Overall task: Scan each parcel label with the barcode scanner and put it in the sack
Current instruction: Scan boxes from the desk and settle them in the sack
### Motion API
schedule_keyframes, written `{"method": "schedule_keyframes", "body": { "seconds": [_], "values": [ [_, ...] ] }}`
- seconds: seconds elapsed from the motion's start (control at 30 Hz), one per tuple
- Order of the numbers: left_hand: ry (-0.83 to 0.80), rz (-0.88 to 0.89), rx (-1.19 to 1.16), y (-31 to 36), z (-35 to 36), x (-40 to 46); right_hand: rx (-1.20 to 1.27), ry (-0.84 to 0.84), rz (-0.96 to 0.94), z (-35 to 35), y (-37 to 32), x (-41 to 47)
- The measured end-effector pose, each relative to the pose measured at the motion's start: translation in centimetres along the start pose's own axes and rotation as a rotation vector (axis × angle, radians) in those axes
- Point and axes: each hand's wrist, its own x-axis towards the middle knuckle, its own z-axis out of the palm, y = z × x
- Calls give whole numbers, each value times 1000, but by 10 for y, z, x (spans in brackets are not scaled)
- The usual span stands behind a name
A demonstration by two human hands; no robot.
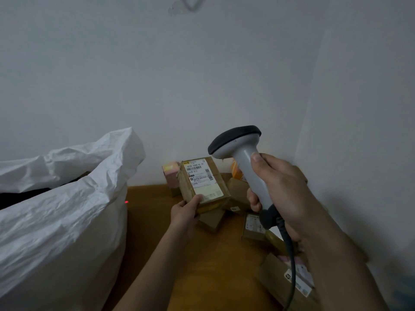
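Head view: a person's right hand (283,189) grips the grey handle of a barcode scanner (244,162), fingers wrapped round it and thumb lying up the shaft, its dark head tipped forward and down. Its cable (289,254) hangs below the wrist. Ahead of those fingers and lower, the left hand (185,213) pinches the near corner of a brown parcel (203,185), thumb on top beside the white label (202,177), the other fingers hidden beneath. The parcel is tilted up so the label faces the scanner head.

A small red dot (126,202) glows on the floor left of the left fingers, so the beam seems to miss the barcode. To scan well, the person would likely swing the scanner head rightward onto the printed bars and keep the thumb clear of them.

Left of the left hand stands a white sack (67,198), its mouth open upward. The wooden floor (202,265) between fingers and sack gives room to carry the parcel across; the sack's rim stands higher than the parcel, so a lift is needed. Other parcels (253,227) lie under and right of the right hand, against the wall (224,75).
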Motion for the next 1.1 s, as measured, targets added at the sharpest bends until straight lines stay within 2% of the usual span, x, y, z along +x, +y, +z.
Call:
{"method": "schedule_keyframes", "body": {
  "seconds": [0.27,0.8,1.1],
  "values": [
    [6,-10,-40,-6,-6,-14,-38,-42,-2,9,-1,-7],
    [-135,60,23,19,-35,-15,-93,36,-29,59,-16,-6],
    [-155,230,97,46,-88,-23,5,20,-92,106,-24,-13]
  ]
}}
